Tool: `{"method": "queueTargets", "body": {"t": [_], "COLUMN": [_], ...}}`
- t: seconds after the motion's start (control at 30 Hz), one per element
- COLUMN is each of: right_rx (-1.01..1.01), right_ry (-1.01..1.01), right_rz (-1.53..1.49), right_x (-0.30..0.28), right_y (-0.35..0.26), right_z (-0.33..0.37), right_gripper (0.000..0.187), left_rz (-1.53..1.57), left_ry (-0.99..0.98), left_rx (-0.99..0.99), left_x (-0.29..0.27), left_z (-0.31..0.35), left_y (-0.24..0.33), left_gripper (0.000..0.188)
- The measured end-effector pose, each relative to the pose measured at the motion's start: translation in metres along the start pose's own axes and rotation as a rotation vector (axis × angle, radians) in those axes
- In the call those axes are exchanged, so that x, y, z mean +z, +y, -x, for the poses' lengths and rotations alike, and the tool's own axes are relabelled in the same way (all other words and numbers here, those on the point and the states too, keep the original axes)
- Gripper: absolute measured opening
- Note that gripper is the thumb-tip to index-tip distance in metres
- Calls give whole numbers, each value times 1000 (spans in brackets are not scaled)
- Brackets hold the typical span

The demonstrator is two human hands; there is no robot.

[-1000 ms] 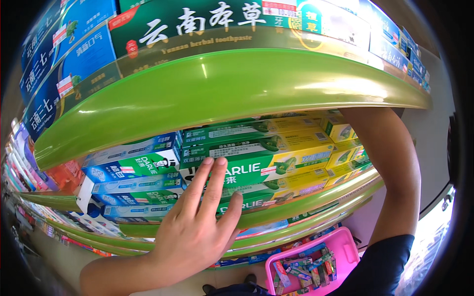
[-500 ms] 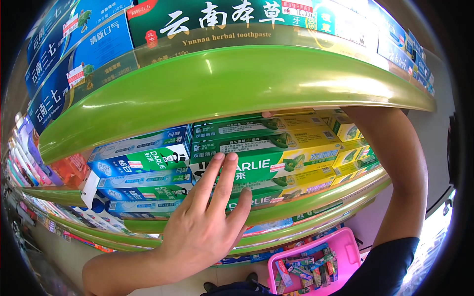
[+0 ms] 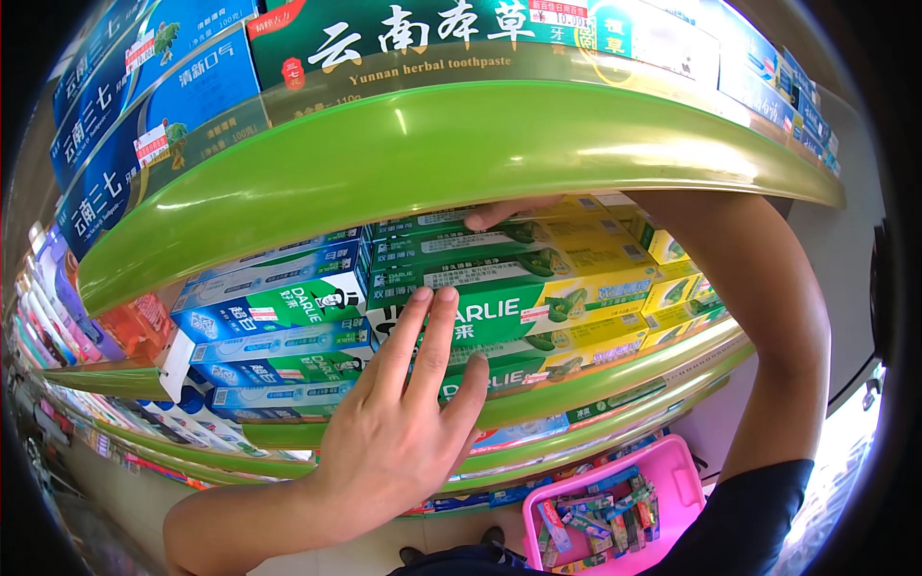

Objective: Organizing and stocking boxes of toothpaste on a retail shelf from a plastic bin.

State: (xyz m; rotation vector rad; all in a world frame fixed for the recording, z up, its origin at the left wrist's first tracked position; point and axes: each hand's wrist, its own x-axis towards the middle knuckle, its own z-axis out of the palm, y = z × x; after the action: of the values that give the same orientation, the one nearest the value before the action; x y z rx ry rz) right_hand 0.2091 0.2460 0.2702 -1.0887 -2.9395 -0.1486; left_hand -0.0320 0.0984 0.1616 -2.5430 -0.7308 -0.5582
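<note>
My left hand is open, its fingers stretched up against the front of a green and yellow toothpaste box in a stack. The fingertips rest on the box's upper front edge; nothing is gripped. My right arm reaches in from the right under the green shelf lip. Only a little of my right hand shows: a stretched finger lies on the tops of the toothpaste boxes further back. The shelf lip hides the rest of that hand. Left of the stack are blue and white toothpaste boxes.
The curved green shelf lip hangs low over my hands. Large toothpaste boxes line the shelf above. Below at the right, a pink basket holds many small boxes. Further green shelf edges run underneath, and my shoes show on the floor.
My right hand has moved left and forward over the box tops, so more of its finger shows. The left hand stays against the same box, almost unmoved.
</note>
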Motion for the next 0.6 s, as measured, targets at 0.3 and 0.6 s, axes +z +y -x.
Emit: {"method": "queueTargets", "body": {"t": [0.3,0.6], "right_rx": [12,256], "right_ry": [314,172], "right_rz": [-40,-86], "right_x": [23,9], "right_y": [11,-15], "right_z": [-14,-11], "right_gripper": [37,35], "left_rz": [-5,-22], "left_ry": [-6,8], "left_rx": [9,16], "left_x": [1,5], "left_z": [0,2], "left_y": [0,-1], "left_gripper": [54,56]}}
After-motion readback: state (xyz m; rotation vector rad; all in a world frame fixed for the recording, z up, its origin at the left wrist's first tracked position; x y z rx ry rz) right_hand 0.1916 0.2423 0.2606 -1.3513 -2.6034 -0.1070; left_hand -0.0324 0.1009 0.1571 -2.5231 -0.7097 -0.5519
